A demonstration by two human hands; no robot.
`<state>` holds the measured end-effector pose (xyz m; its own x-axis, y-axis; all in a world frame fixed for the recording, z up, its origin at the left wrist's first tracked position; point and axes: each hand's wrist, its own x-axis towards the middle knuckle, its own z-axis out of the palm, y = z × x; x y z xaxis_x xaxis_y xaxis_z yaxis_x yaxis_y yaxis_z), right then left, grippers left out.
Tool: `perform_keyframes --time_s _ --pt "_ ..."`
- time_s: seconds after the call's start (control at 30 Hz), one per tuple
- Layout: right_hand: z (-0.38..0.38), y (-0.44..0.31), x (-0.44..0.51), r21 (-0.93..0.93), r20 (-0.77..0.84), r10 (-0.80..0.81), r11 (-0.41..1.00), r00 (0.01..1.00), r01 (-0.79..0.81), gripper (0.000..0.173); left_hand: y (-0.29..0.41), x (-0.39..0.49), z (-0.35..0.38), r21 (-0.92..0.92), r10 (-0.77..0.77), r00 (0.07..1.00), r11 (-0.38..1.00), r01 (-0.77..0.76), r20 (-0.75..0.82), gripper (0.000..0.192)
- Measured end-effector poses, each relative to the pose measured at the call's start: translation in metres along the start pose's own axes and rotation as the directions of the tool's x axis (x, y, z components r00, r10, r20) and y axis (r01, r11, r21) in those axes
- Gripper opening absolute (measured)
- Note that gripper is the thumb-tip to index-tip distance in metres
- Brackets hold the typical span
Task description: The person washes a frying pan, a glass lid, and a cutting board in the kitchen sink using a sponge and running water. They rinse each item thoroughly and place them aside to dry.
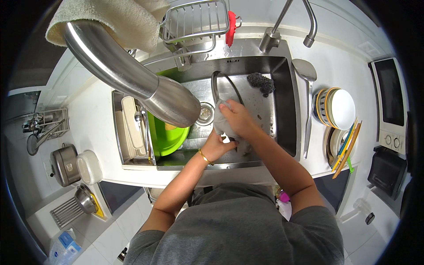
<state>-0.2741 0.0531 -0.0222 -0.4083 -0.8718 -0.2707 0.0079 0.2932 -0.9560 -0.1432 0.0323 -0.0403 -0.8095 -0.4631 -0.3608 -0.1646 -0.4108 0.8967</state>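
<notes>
Over the stainless steel sink (288, 109), my right hand (239, 119) grips a grey cloth (221, 122) against a round, metal-rimmed item (215, 82), perhaps a pot lid, seen nearly edge-on. My left hand (218, 145) is just below, thumb and fingers closed around the near part of the same item; the exact grip is partly hidden. Dark scouring pads (261, 83) lie at the sink's back right. Left of my hands, a bright green basin (170, 140) sits in the sink, near the drain (204, 113).
The large steel faucet (149, 86) reaches over the sink from the upper left. A wire rack (197, 21) stands behind. On the right counter are a spatula (308, 96), stacked bowls (341, 109) and chopsticks (347, 149) across more dishes. A utensil tray (132, 129) sits at the sink's left.
</notes>
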Motion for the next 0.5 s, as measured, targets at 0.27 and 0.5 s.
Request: perform_keyframes --time_s 0.27,0.5 --pt "0.017 -0.012 0.007 0.144 -0.075 0.063 0.988 0.995 -0.051 0.027 0.011 -0.002 -0.002 0.394 0.188 0.955 0.915 -0.085 -0.231 0.047" --pt "-0.010 0.002 0.041 0.777 -0.124 0.386 0.611 0.914 -0.153 0.018 0.023 -0.009 -0.008 0.620 0.365 0.930 0.718 -0.315 0.050 0.077"
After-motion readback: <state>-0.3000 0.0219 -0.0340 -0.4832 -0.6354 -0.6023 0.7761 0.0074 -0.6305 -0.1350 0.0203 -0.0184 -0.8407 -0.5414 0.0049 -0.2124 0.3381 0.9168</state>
